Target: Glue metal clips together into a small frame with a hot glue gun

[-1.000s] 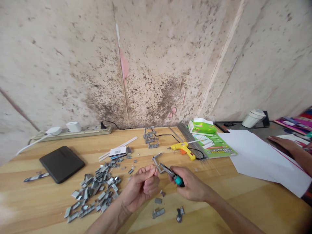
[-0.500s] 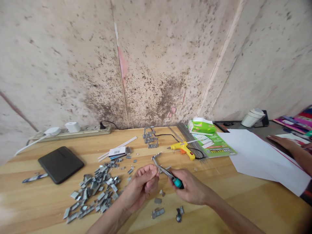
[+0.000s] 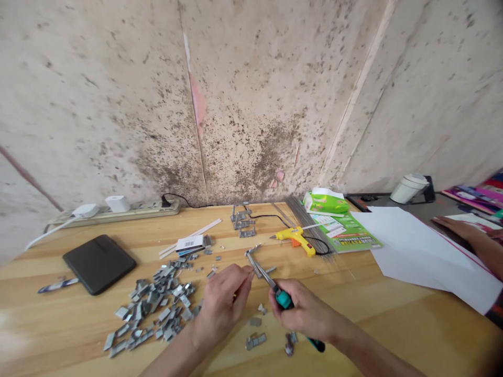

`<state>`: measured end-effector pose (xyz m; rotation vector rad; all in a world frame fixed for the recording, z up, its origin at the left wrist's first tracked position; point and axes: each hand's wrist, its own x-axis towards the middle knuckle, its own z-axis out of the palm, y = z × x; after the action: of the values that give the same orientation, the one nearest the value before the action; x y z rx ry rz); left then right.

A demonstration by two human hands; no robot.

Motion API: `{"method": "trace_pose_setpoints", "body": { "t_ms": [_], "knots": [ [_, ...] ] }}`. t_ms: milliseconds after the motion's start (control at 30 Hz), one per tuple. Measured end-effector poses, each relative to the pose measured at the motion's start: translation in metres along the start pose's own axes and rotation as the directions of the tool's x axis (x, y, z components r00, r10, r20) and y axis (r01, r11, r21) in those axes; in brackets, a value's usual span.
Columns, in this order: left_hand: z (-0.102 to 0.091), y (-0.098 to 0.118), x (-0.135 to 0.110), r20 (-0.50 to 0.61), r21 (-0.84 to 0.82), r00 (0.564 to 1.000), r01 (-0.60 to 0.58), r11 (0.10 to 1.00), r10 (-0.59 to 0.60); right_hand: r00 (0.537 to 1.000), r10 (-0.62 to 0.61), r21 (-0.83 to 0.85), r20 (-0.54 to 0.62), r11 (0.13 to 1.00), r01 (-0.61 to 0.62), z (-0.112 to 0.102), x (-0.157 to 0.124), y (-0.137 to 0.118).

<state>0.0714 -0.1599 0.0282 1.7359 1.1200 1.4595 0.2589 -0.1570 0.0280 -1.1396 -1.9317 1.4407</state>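
My right hand (image 3: 304, 314) is closed around pliers with teal handles (image 3: 283, 299), whose thin jaws point up and left toward my left hand. My left hand (image 3: 222, 303) is turned back-up with its fingertips pinched together at the plier tips; what they pinch is too small to make out. A bent grey metal piece (image 3: 253, 256) lies on the wooden table (image 3: 393, 324) just beyond the fingertips. A pile of several small grey metal clips (image 3: 155, 306) is spread to the left of my left hand.
Loose clips (image 3: 255, 341) lie below my hands. A black tablet case (image 3: 99, 263), a power strip (image 3: 118, 212), a yellow glue gun (image 3: 295, 238), a green box on a green leaflet (image 3: 326, 204) and white paper (image 3: 416, 251) surround them. Another person's hand (image 3: 466, 230) rests at far right.
My left hand has rolled over from palm-side up to back-up. My right hand has slid down toward me, and the pliers now stand steeper.
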Motion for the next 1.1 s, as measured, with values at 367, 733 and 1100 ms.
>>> {"method": "trace_pose_setpoints", "body": {
  "t_ms": [367,733,1100],
  "knots": [
    [0.006,-0.001,0.007,0.098,-0.156,0.963,0.262,0.952,-0.249,0.996,0.0,-0.034,0.087,0.999,0.003,-0.019,0.0,-0.014],
    [0.0,-0.004,0.008,0.068,-0.155,0.972,0.233,0.96,-0.225,0.997,-0.039,-0.225,0.068,0.973,0.054,-0.042,-0.006,-0.015],
    [-0.001,-0.012,0.021,0.026,-0.688,0.859,0.387,0.614,-0.512,0.988,-0.057,-0.281,0.142,0.955,0.096,-0.04,-0.006,-0.018]
  ]
}}
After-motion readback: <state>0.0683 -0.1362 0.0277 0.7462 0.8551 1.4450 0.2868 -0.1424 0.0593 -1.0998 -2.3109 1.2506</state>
